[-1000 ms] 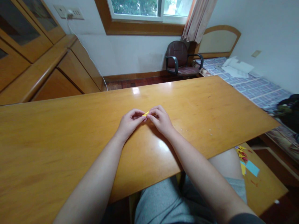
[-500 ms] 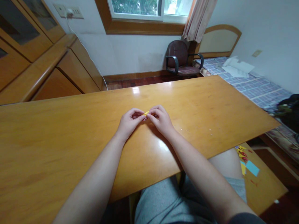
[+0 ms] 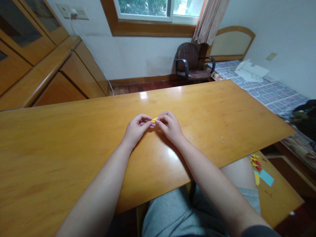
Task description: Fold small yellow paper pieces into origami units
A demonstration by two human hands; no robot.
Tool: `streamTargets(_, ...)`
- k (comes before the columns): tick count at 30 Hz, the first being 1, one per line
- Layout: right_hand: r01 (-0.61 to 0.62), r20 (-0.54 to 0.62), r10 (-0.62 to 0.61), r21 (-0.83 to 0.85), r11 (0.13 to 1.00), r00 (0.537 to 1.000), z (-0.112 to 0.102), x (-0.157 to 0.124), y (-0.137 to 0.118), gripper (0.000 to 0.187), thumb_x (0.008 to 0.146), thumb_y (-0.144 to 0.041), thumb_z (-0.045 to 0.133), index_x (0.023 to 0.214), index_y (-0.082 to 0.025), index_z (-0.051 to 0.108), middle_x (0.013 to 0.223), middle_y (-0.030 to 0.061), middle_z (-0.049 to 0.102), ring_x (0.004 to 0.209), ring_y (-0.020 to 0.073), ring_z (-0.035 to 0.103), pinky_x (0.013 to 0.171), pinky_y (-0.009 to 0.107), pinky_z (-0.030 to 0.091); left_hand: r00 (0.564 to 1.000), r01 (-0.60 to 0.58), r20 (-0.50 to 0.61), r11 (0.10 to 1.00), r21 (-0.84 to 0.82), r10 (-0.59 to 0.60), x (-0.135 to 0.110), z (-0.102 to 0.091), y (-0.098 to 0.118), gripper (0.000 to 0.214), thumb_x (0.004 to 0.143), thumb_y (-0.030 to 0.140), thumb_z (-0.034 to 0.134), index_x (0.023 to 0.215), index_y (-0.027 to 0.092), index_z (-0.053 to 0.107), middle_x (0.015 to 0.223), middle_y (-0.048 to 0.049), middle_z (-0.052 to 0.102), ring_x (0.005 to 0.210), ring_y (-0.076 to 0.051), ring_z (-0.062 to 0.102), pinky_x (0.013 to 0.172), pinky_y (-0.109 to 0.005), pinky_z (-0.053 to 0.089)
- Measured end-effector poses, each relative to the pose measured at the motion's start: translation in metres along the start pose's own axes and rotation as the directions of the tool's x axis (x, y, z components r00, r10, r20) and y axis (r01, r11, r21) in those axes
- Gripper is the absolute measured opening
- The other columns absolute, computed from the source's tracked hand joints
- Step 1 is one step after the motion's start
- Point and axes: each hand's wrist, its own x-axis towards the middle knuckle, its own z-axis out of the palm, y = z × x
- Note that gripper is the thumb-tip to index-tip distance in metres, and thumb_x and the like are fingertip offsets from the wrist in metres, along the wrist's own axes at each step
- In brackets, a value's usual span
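Just above the wooden table (image 3: 74, 141), a small folded piece of yellow paper (image 3: 154, 120) is pinched between my two hands. My left hand (image 3: 137, 128) grips its left end between thumb and fingertips. On the other end, the thumb and index finger of my right hand (image 3: 170, 126) are closed. Most of the paper is covered by my fingers, so its exact folded shape cannot be made out.
On a bench (image 3: 283, 197) at the lower right lie several small yellow and red folded paper pieces (image 3: 255, 162) and a light blue paper sheet (image 3: 267, 178). A brown armchair (image 3: 188, 61) and a bed (image 3: 278, 93) stand beyond the table. Wooden cabinets (image 3: 56, 72) line the left.
My left thumb has shifted slightly, and a little more of the yellow paper shows between my fingertips. Both arms stay in the same place.
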Motion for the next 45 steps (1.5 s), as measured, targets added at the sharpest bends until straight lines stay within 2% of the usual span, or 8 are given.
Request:
streamTargets(7,-0.003,-0.012,0.003,0.006,1.000,1.000,-0.002,0.000,-0.002,0.007,0.088,-0.024,0.064,0.083,-0.019,0.063,0.094,0.0049,0.059,0.089,0.0159,0.059,0.073,0.028,0.050,1.000,0.014,-0.005,1.000,-0.023,-0.014,0.000,0.002,0.008,0.042,0.062,0.028,0.084,0.094,0.017,0.060,0.083,-0.0002,0.069,0.079,-0.016,0.071,0.087,-0.035,0.056)
streamTargets(13,-0.008,-0.019,0.009,0.036,0.999,1.000,-0.002,-0.001,-0.003,0.008,0.088,-0.025,0.065,0.083,-0.019,0.064,0.095,0.0049,0.059,0.089,0.0160,0.060,0.072,0.028,0.051,0.991,0.119,0.064,0.993,-0.029,-0.117,0.001,0.000,0.008,0.048,0.061,0.031,0.085,0.098,0.019,0.057,0.078,-0.0002,0.073,0.075,-0.019,0.072,0.083,-0.037,0.056)
streamTargets(33,0.003,-0.003,-0.003,0.046,0.999,1.000,-0.001,-0.001,-0.004,0.009,0.088,-0.027,0.064,0.082,-0.020,0.063,0.095,0.0053,0.059,0.091,0.0168,0.060,0.074,0.030,0.052,0.997,0.066,0.052,0.998,-0.025,-0.065,-0.001,0.001,0.006,0.039,0.067,0.036,0.083,0.092,0.017,0.061,0.073,-0.0014,0.073,0.069,-0.018,0.071,0.077,-0.033,0.056)
streamTargets(36,-0.020,-0.011,0.021,0.070,0.997,1.000,-0.001,-0.002,-0.003,0.009,0.088,-0.029,0.064,0.088,-0.020,0.063,0.097,0.0051,0.060,0.091,0.0165,0.060,0.075,0.030,0.053,0.997,0.065,0.039,0.998,-0.019,-0.064,0.000,-0.001,0.006,0.039,0.067,0.036,0.083,0.092,0.017,0.061,0.073,-0.0018,0.073,0.069,-0.018,0.071,0.076,-0.033,0.056)
streamTargets(38,-0.072,-0.015,0.074,0.119,0.990,0.997,0.001,-0.002,0.000,0.019,0.085,-0.032,0.068,0.099,-0.021,0.061,0.102,0.0053,0.060,0.091,0.0161,0.061,0.076,0.030,0.054,0.998,0.054,0.026,0.998,-0.015,-0.054,0.000,-0.001,0.005,0.037,0.068,0.036,0.082,0.092,0.017,0.061,0.072,-0.0012,0.072,0.068,-0.018,0.070,0.075,-0.032,0.056)
streamTargets(41,-0.190,0.029,0.189,0.284,0.940,0.981,0.006,-0.003,0.008,0.047,0.078,-0.035,0.074,0.118,-0.023,0.052,0.111,0.0055,0.060,0.088,0.0149,0.063,0.075,0.029,0.055,0.999,0.036,0.016,0.999,-0.004,-0.036,0.001,-0.001,0.004,0.035,0.068,0.034,0.080,0.093,0.017,0.062,0.070,-0.0001,0.071,0.067,-0.017,0.069,0.073,-0.031,0.055)
streamTargets(43,-0.228,0.078,0.214,0.332,0.915,0.974,0.009,-0.003,0.012,0.058,0.075,-0.036,0.076,0.124,-0.024,0.048,0.106,0.0029,0.059,0.080,0.0129,0.063,0.071,0.027,0.054,0.999,0.032,0.018,0.999,0.004,-0.032,0.001,-0.001,0.004,0.033,0.068,0.033,0.080,0.092,0.017,0.062,0.069,0.0004,0.071,0.066,-0.016,0.068,0.072,-0.029,0.055)
streamTargets(45,-0.243,0.108,0.218,0.339,0.909,0.970,0.010,-0.002,0.014,0.059,0.075,-0.038,0.075,0.125,-0.025,0.047,0.097,0.0003,0.059,0.077,0.0126,0.062,0.069,0.026,0.052,0.999,0.033,0.026,0.999,0.008,-0.033,0.001,0.000,0.004,0.033,0.068,0.032,0.080,0.092,0.017,0.062,0.069,0.0004,0.071,0.066,-0.016,0.068,0.071,-0.029,0.055)
